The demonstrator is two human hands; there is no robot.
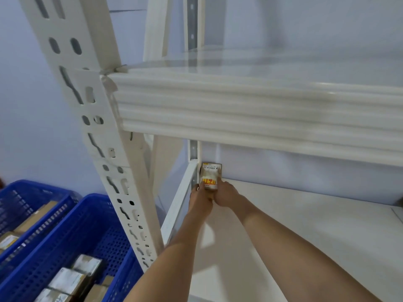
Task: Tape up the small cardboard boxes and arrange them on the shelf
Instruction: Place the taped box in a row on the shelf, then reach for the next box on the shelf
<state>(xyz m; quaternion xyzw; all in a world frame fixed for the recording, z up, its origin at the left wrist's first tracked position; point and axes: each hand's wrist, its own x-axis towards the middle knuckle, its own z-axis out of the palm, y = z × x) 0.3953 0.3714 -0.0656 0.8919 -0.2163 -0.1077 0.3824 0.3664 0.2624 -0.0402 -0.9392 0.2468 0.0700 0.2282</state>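
Note:
A small cardboard box (210,175) with a white label and a yellow-red sticker sits at the back left corner of the white shelf board (305,232), against the rear post. My left hand (200,198) holds its left side. My right hand (225,192) grips its right side, fingers reaching up along the edge. Both arms stretch in from the lower edge of the view.
An upper shelf beam (250,110) hangs above my arms. The perforated front upright (109,149) stands at the left. Two blue plastic crates (87,225) on the floor at lower left hold several more small labelled boxes (69,280).

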